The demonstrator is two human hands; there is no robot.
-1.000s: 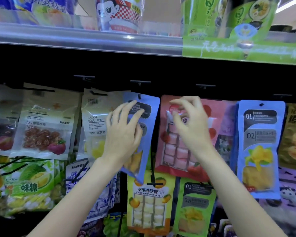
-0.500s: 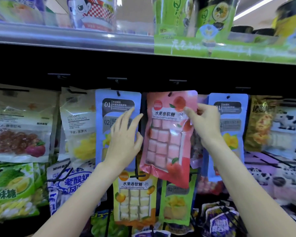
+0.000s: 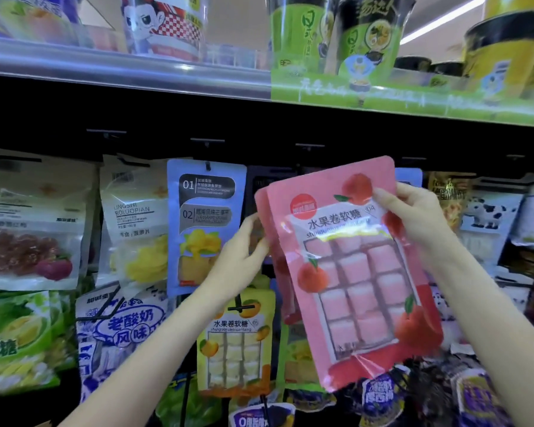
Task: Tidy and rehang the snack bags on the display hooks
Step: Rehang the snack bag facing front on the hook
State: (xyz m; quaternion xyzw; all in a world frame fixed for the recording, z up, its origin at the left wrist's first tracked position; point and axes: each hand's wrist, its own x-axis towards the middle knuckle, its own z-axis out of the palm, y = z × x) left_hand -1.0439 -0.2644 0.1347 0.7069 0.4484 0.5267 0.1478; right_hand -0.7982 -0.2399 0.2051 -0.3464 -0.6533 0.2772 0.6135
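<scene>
Pink snack bags (image 3: pixel 352 272) of pink candy cubes, in both hands

A shiny metal shelf edge (image 3: pixel 121 69) with a green printed strip (image 3: pixel 413 94) runs above a black back panel (image 3: pixel 136 118), and a bright white ceiling light tube (image 3: pixel 444 23) glows upper right.

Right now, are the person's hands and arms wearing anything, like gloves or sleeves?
No. The left hand and right hand are bare, without gloves, and no rings or watch show. Both forearms are bare too, right down to the picture's bottom edge, so no sleeve is in view.
</scene>
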